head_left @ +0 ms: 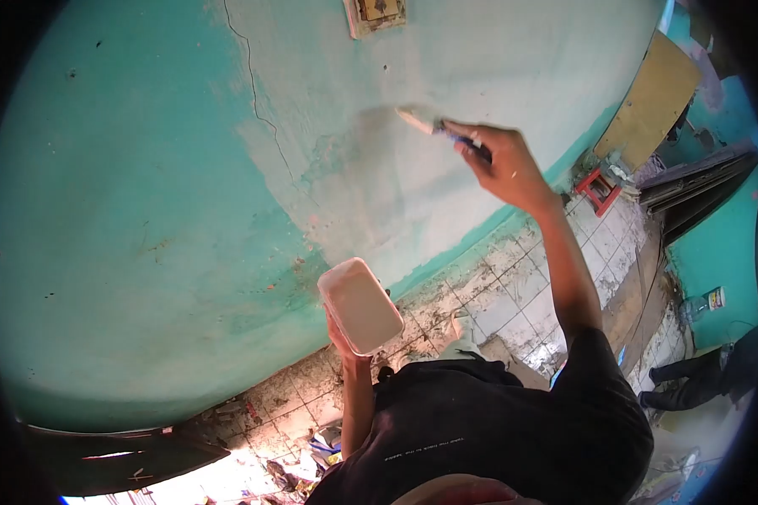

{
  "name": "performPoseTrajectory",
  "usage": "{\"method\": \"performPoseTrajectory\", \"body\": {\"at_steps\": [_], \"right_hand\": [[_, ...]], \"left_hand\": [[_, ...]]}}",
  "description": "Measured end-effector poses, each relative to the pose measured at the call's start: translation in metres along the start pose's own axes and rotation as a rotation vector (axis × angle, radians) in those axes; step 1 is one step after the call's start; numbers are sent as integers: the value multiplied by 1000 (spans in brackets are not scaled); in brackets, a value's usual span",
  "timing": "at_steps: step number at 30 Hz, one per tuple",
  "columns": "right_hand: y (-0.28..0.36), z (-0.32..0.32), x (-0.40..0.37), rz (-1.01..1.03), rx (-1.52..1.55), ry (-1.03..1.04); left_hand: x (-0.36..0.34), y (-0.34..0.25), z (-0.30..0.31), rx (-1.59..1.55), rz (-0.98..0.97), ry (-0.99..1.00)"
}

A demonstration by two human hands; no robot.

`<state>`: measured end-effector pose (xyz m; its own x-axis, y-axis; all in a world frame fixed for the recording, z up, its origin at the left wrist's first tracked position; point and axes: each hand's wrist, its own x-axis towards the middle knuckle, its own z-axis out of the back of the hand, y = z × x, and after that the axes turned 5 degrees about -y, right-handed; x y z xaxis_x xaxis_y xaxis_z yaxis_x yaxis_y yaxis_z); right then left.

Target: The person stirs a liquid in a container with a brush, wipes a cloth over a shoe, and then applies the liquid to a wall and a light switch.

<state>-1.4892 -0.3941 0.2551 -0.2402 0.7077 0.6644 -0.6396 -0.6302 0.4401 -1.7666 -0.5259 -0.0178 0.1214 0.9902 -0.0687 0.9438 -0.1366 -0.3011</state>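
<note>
My right hand (507, 167) is closed round the dark handle of a paintbrush (419, 120), its pale bristles close to the wall. Behind it the teal wall (135, 210) carries a broad whitish coat (472, 76), with a greyer, damp-looking patch left of the brush. Lower down, my left hand (338, 330) grips a rectangular plastic tub (361, 307) from its left side and below. Pale paint fills the inside of the tub, and most of the left fingers are hidden behind it.
A long crack (253, 80) runs down the wall, and a switch box (377, 15) sits at the top. Stained tiles (522, 286) cover the floor. A red stool (598, 192) and a leaning board (648, 101) stand at right. Another person (707, 370) is at far right.
</note>
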Motion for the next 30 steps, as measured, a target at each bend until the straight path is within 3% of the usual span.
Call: {"method": "performPoseTrajectory", "body": {"at_steps": [3,5,9,12,15,17,18,20,24,26,27,29,30], "right_hand": [[5,20,37,102,-188,-69],[3,19,55,204,-186,-243],[-4,-12,72,220,-140,-275],[-10,-57,40,106,-235,-223],[-36,-86,-6,3,-258,-57],[-59,-91,-28,-31,-267,362],[-64,-89,-28,-37,-266,366],[-48,-66,-5,-52,-194,338],[27,-6,60,155,-113,-173],[40,5,73,211,-135,-212],[43,6,76,172,-136,-210],[37,-7,75,208,-169,-292],[33,-15,71,212,-169,-291]], "left_hand": [[12,7,-4,-72,39,34],[15,10,-7,-59,63,77],[27,16,-16,56,20,124],[26,20,-31,46,6,88],[28,15,-28,-41,22,133],[28,14,-21,-36,53,84],[27,13,-19,-37,57,79],[27,9,-17,0,63,187],[29,7,-2,13,60,90],[32,7,6,367,-88,104],[31,6,5,370,-90,103],[29,4,-8,-39,59,-9],[30,4,-7,-41,56,-7]]}}
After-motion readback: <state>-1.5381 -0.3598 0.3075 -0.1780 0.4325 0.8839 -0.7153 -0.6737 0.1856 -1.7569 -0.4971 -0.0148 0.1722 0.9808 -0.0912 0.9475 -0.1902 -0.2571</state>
